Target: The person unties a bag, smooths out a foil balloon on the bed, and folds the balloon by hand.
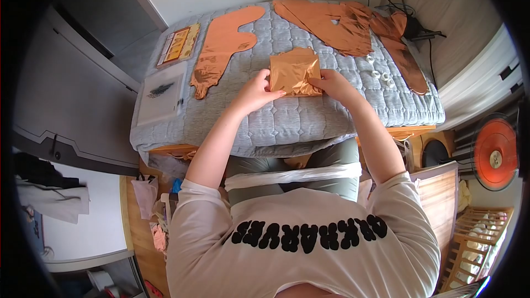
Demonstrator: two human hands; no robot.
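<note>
A folded rose-gold foil balloon point(295, 72) lies as a shiny packet on the grey quilted mattress, near its front edge. My left hand point(258, 92) grips its left side, thumb on top along the lower edge. On the opposite side my right hand point(333, 86) closes on the lower right corner with the thumb pressing the foil. What the hidden fingers do underneath cannot be seen. Left of the packet a flat number-shaped foil balloon point(221, 44) is spread out. Behind it to the right lies another flat foil balloon point(326, 22), and a long foil piece point(400, 55) stretches beyond that.
Several small white rolls point(376, 74) sit on the mattress point(331, 116) at right. A clear plastic sleeve point(161, 94) with dark thin pieces and a printed card packet point(179, 45) lie at left. Black cables point(422, 32) tangle at the back right corner. A round red fan point(496, 152) stands right.
</note>
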